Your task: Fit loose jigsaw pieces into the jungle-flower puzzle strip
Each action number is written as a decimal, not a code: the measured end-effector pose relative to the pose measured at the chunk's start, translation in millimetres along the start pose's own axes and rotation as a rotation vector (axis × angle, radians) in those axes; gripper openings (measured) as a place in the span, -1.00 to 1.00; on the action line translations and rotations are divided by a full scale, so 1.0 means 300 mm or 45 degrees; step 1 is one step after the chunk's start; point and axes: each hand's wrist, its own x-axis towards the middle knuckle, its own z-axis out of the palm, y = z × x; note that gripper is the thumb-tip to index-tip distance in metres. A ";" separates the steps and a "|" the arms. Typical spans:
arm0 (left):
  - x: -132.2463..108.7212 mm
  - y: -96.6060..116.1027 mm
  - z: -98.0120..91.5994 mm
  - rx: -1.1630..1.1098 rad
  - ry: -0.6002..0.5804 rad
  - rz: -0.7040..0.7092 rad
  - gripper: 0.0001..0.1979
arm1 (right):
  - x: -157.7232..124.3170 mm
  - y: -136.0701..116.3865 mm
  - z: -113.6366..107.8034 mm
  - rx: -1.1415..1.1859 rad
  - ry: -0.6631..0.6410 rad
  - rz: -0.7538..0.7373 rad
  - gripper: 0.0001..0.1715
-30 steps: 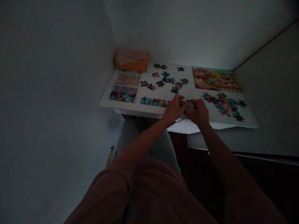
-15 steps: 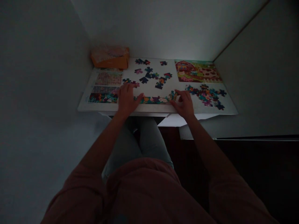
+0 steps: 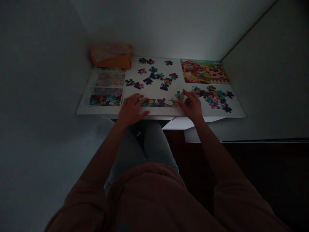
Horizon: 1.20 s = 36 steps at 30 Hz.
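Note:
A strip of joined jigsaw pieces (image 3: 159,102) lies along the front of the white tabletop. My left hand (image 3: 131,110) rests over its left end, fingers spread, thumb apart near the table edge. At the strip's right end, my right hand (image 3: 192,105) pinches a teal and yellow puzzle piece (image 3: 179,95) between thumb and fingers. That piece sits just above the strip's last part; whether they interlock I cannot tell. Beyond the strip lie several loose puzzle pieces (image 3: 164,84), dark blue, purple and orange.
A heap of puzzle pieces (image 3: 216,98) lies to the right. Behind it is a farm picture (image 3: 205,72). On the left are a printed picture sheet (image 3: 106,91) and an orange box (image 3: 112,59) against the wall. Walls close in the table (image 3: 101,110) at the back and sides.
My left hand has drawn back from the loose pieces at the left and come down onto the strip's left end. My right hand stays at the right end, its fingers slightly shifted.

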 end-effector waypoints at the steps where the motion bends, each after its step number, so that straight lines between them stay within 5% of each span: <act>1: 0.001 0.009 -0.002 0.011 -0.016 -0.013 -0.24 | 0.001 -0.005 -0.003 0.004 -0.023 0.016 -0.08; 12: -0.007 0.027 -0.037 0.071 -0.156 0.049 -0.05 | 0.006 -0.010 -0.055 -0.009 -0.054 0.075 -0.17; 19: -0.013 0.021 -0.049 0.051 -0.198 0.132 -0.20 | 0.006 0.060 -0.151 -0.109 -0.266 -0.058 -0.30; 27: -0.014 -0.009 -0.029 -0.019 -0.115 0.122 -0.28 | 0.007 0.045 -0.151 -0.123 -0.365 -0.150 -0.21; 36: -0.010 0.012 -0.057 -0.130 -0.135 0.062 -0.27 | -0.004 -0.012 -0.148 -0.205 -0.456 -0.244 -0.59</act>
